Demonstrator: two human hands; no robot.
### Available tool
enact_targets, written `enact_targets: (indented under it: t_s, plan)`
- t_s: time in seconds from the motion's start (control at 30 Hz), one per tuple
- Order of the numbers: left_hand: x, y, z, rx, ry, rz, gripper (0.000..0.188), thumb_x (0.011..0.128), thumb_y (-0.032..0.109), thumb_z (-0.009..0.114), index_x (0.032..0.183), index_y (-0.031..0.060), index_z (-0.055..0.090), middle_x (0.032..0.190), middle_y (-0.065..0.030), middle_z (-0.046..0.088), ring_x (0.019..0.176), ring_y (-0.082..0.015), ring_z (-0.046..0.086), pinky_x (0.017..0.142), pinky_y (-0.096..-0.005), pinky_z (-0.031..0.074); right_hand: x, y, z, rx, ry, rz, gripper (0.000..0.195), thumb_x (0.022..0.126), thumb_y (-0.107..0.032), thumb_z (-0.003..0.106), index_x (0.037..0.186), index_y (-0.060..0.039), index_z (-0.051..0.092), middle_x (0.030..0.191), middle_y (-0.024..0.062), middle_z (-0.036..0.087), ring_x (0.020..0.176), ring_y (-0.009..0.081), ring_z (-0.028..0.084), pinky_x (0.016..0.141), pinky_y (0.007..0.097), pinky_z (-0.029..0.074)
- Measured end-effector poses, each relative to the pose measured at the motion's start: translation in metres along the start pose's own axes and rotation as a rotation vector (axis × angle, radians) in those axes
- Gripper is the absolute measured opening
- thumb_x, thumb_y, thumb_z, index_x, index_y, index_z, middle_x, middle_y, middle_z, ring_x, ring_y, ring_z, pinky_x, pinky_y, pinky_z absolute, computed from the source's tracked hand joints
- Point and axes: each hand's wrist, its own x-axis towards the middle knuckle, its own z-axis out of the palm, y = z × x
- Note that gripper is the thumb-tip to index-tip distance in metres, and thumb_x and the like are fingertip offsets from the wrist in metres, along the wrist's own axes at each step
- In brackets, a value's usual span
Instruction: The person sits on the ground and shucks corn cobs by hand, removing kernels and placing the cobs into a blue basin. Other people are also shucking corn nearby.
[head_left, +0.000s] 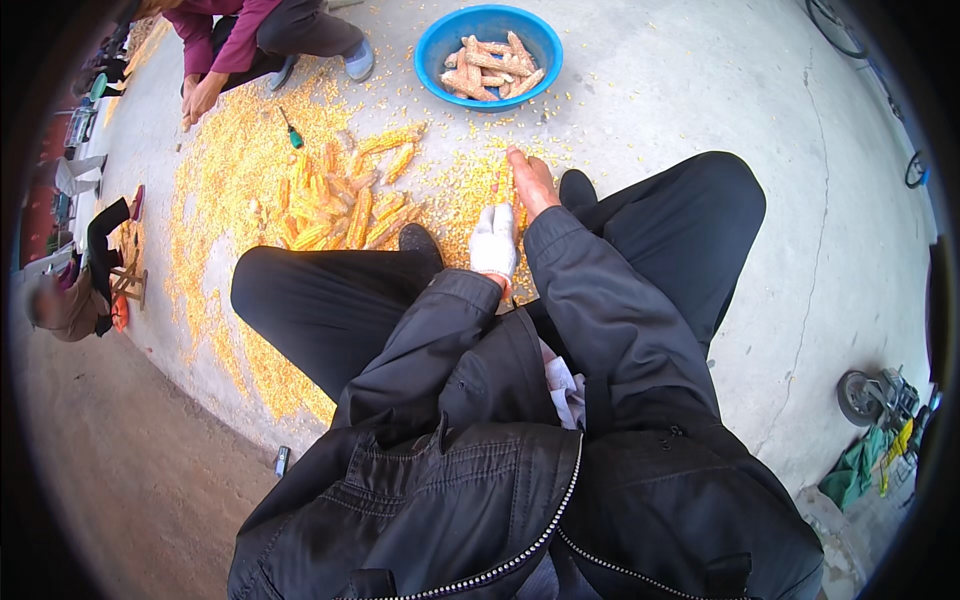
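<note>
Between my knees, my left hand (493, 241), in a white glove, and my bare right hand (533, 182) hold an ear of corn (502, 180) between them. Part of the ear shows yellow kernels and part looks reddish; the palms hide the rest. Loose yellow kernels (465, 184) lie on the concrete below. Left of my hands is a heap of corn ears (360, 214), some of them partly stripped. A screwdriver with a green handle (295, 138) lies on the spread kernels beyond the heap. A blue plastic basin (554, 64) at the top holds several stripped corncobs (499, 64).
A co-worker's hands (201, 97) are at the upper left, beside the kernel spread. Another person sits at the far left by a wooden stool (129, 285). My shoes (577, 189) flank the work spot. A motorcycle (877, 397) stands at the far right, near green cloth (851, 469).
</note>
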Motion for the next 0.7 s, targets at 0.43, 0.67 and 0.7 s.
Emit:
enact_targets:
  t_s: [0.43,0.67,0.7]
  plan:
    - [0.003,0.01,-0.007,0.008,-0.016,-0.036,0.038,0.087,0.011,0.047,0.124,0.0056,0.05,0.126,-0.0273,0.047,0.109,-0.0428,0.052,0.093,-0.0409,0.043,-0.026,-0.028,-0.008,-0.233,0.054,-0.092,0.068,0.082,-0.056,0.05,0.096,0.0095,0.06,0.091,0.0302,0.061,0.093,0.0413,0.059,0.081,0.0443,0.043]
    - [0.008,-0.003,0.012,-0.123,-0.023,-0.265,0.066,0.09,0.05,0.04,0.122,-0.0065,0.049,0.122,-0.0284,0.051,0.115,-0.0393,0.048,0.097,-0.0399,0.038,-0.014,-0.009,-0.011,-0.346,0.053,-0.27,0.057,0.092,-0.044,0.037,0.087,0.0056,0.063,0.084,0.0294,0.061,0.085,0.0468,0.057,0.074,0.0495,0.043]
    - [0.002,-0.027,0.018,-0.05,0.017,-0.171,0.066,0.091,0.051,0.039,0.122,-0.0059,0.05,0.121,-0.0283,0.051,0.114,-0.0398,0.049,0.097,-0.0396,0.038,-0.022,-0.015,-0.004,-0.364,0.036,-0.218,0.056,0.093,-0.042,0.034,0.087,0.0049,0.063,0.086,0.029,0.061,0.086,0.046,0.057,0.074,0.0494,0.042]
